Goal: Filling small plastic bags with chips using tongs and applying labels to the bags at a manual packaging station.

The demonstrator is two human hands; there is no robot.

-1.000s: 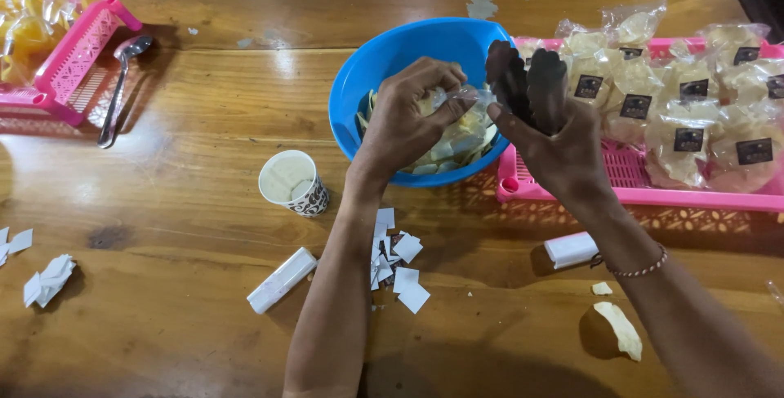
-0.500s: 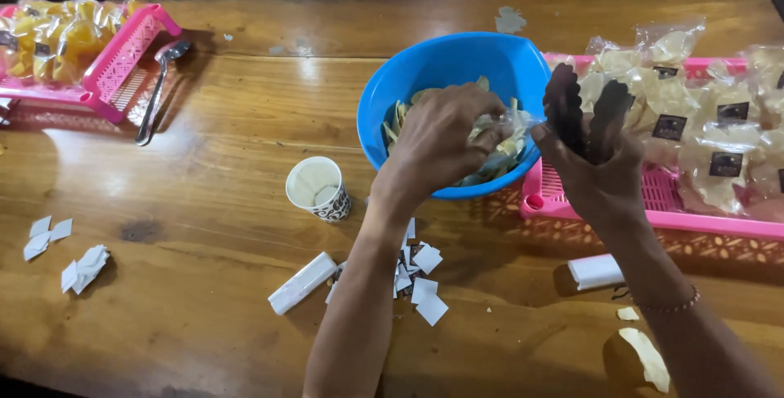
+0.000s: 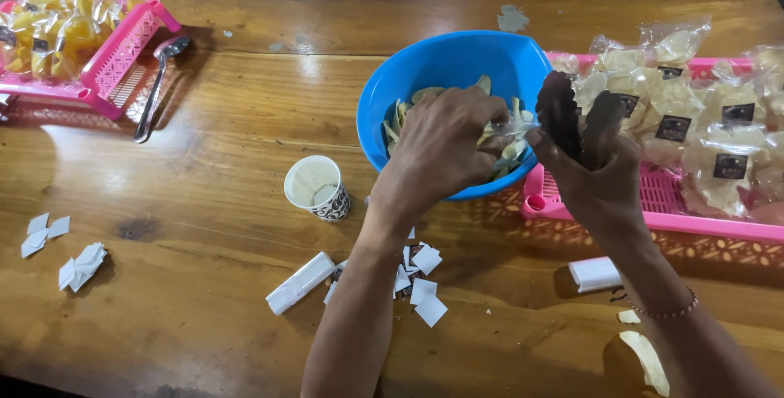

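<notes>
Blue plastic, the round bowl (image 3: 445, 59) sits on the wooden table (image 3: 229, 104) with pale yellow chips (image 3: 412, 100) heaped inside it. The left hand (image 3: 445, 149) reaches over the bowl's near rim, knuckles up, its fingers curled down among the chips; what those fingers close on is hidden under the hand. Just right of it, the right hand (image 3: 592, 161) is raised at the bowl's right edge, fingers upright and close together, pinching the mouth of a clear plastic bag (image 3: 514, 133) that stretches between the two hands and already holds a few chips. Whether the left hand also grips the bag cannot be told.

Behind and to the right of the right hand, a pink plastic tray (image 3: 653, 214) carries sealed bags of chips (image 3: 719, 145) with dark labels. Below the right wrist, which wears a thin beaded bracelet (image 3: 665, 312), lies a small white block (image 3: 594, 274), and nearer the table's front edge a loose chip (image 3: 645, 357).

Left of the left forearm stands a small patterned paper cup (image 3: 317, 188). Below it lies a white stick-shaped packet (image 3: 300, 282), and beside the forearm a scatter of small white paper labels (image 3: 420, 280). Well away to the left, more paper scraps (image 3: 61, 251) lie on the wood. At the far left corner a second pink tray (image 3: 122, 59) holds bags of yellow snacks (image 3: 57, 31), with a metal spoon (image 3: 159, 84) lying just beside it.
</notes>
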